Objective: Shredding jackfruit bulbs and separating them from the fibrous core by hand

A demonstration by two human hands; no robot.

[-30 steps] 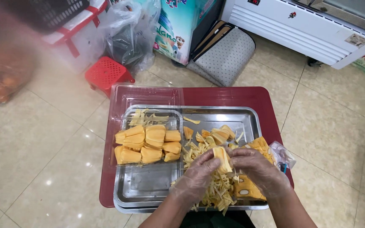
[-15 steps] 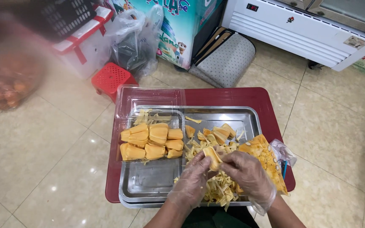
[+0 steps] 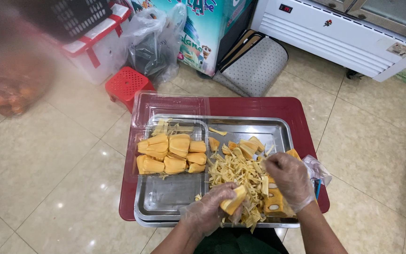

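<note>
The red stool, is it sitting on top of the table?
No, the red stool stands on the tiled floor, beyond the red table and apart from it.

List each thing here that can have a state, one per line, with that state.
left hand: gloved, gripping a yellow fruit pod
right hand: gloved, on the fruit chunk
clear container: open, filled with pods
steel tray: strewn with pale strands
red stool: upright
</note>
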